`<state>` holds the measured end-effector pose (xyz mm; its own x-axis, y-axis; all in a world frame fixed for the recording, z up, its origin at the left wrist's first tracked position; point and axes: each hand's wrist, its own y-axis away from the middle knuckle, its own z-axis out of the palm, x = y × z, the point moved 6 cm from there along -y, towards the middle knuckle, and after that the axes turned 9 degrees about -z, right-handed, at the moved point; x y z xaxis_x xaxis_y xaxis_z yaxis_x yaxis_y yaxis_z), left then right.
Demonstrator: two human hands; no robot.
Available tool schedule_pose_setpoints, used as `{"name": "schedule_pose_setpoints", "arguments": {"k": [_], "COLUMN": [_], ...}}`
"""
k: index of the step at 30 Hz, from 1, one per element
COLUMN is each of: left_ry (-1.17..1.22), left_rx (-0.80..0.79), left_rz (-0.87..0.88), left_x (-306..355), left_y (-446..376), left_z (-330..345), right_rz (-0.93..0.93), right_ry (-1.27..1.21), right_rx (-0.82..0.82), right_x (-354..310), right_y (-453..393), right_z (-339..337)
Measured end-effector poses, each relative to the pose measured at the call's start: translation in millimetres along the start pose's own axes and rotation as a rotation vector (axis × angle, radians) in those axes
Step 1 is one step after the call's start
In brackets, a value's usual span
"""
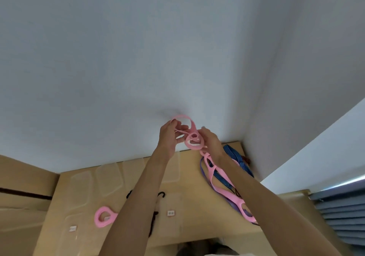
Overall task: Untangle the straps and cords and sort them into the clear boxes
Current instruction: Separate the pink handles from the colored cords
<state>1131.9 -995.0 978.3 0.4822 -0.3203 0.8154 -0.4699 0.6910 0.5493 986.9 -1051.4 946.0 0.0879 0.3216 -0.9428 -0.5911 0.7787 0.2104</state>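
Evidently both hands are raised before the wall so the tangle hangs free: the left hand (171, 135) pinches a loop of the pink rubbery strap with oval holes (194, 140), and the right hand (209, 140) grips it beside the knot. Its tail drops onto the blue striped strap (236, 159) on the wooden table (199, 224). Clear plastic boxes (107, 178) sit far left, faint. Black cords (153, 221) are half hidden by the forearm.

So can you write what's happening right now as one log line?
left hand: pinches pink strap | right hand: grips same strap | strap: raised, tangled, tail hangs to table | clear boxes: no straps visible inside
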Motion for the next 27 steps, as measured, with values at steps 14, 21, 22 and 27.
{"name": "schedule_pose_setpoints", "arguments": {"k": [14,21,22,27], "left_ry": [-0.139,-0.159,-0.169,-0.204], "left_rx": [0.018,0.337,0.339,0.278], "left_rz": [0.166,0.298,0.302,0.334], "left_x": [47,69,68,65], "left_y": [38,54,56,76], "left_z": [-63,-169,-182,-229], "right_rz": [-0.300,-0.107,-0.063,0.180], "right_ry": [0.303,0.019,-0.022,-0.080], "right_rx": [0.101,0.443,0.434,0.188], "right_x": [-23,17,26,62], "right_y": [8,20,23,43], "right_z": [84,105,111,178]}}
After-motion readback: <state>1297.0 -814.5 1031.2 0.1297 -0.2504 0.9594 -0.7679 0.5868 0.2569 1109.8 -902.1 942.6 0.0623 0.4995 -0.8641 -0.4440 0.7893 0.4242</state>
